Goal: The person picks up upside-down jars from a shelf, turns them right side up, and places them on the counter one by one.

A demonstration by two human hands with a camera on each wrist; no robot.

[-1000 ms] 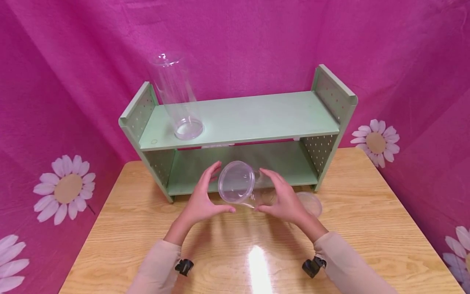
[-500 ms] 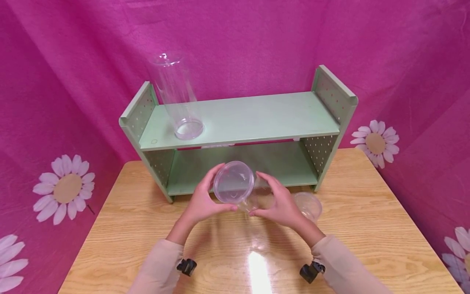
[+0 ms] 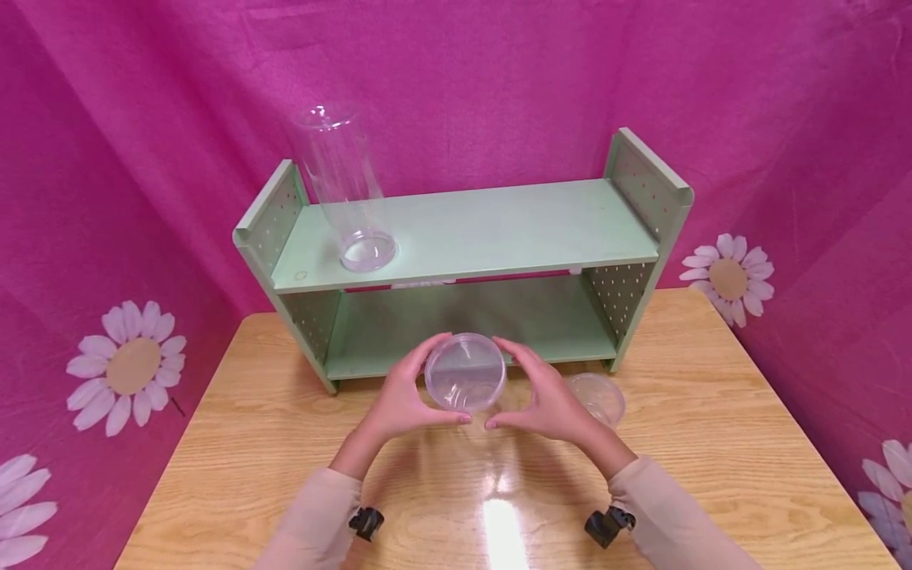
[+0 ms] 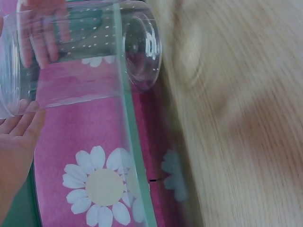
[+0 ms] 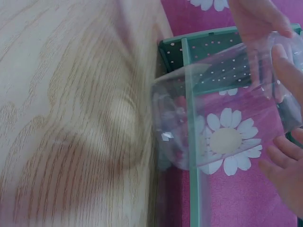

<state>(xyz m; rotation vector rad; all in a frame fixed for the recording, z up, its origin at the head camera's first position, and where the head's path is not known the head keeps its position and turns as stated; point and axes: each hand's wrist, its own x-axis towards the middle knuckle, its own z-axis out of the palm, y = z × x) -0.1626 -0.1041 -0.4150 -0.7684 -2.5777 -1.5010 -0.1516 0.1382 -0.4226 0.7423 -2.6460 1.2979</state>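
Both hands hold a clear plastic cylinder (image 3: 465, 372) above the table, in front of the shelf. Its round, rimmed end faces the head camera. The left hand (image 3: 399, 404) curves round its left side, thumb at the near edge. On the opposite side, the right hand (image 3: 552, 400) curves its fingers and thumb round the cylinder. In the left wrist view, the cylinder (image 4: 90, 47) shows its long see-through wall, with fingers near the rimmed end. The right wrist view has the same cylinder (image 5: 222, 80), its far end close over the wood.
A green two-tier shelf (image 3: 499, 226) stands at the back of the wooden table (image 3: 712, 443). On its upper board, at the left, a tall clear cylinder (image 3: 367, 252) stands upright. A clear round piece (image 3: 598, 396) lies behind the right forearm. Pink flowered cloth (image 3: 456, 87) surrounds the table.
The cylinder has turned from tilted leftward to more upright, its round end now centred between the hands and slightly nearer. The hands have come closer together. Shelf and standing cylinder stay put.
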